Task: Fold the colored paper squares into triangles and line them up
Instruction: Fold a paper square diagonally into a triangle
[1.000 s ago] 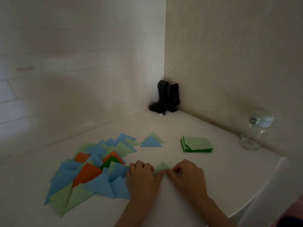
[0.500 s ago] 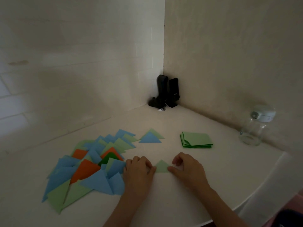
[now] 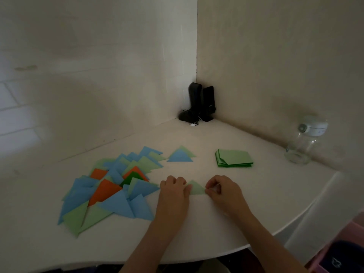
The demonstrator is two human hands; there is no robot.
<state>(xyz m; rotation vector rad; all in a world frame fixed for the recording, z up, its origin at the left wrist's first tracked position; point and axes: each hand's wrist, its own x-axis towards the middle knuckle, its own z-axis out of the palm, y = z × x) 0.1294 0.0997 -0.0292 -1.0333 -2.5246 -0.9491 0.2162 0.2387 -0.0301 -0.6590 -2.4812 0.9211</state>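
Note:
A small light green paper triangle (image 3: 196,188) lies flat on the white table (image 3: 256,194) between my hands. My left hand (image 3: 173,191) has its fingers curled, with the fingertips pressing the triangle's left corner. My right hand (image 3: 223,191) pinches the right corner between thumb and forefinger. To the left spreads a pile of folded triangles (image 3: 110,190) in blue, light green, orange and dark green. A blue triangle overlapping a green one (image 3: 180,155) lies apart, further back. A stack of green paper squares (image 3: 234,160) sits at the back right.
A clear glass jar (image 3: 301,146) with a white lid stands by the right wall. Black upright devices (image 3: 201,105) with a cable fill the corner. The table's curved front edge (image 3: 285,227) runs close on my right, with a pink and dark bin (image 3: 344,253) below.
My hands have moved slightly apart along the triangle's base, uncovering more of it; my right hand's fingers have curled into a pinch at the right corner. The camera view shifted a little.

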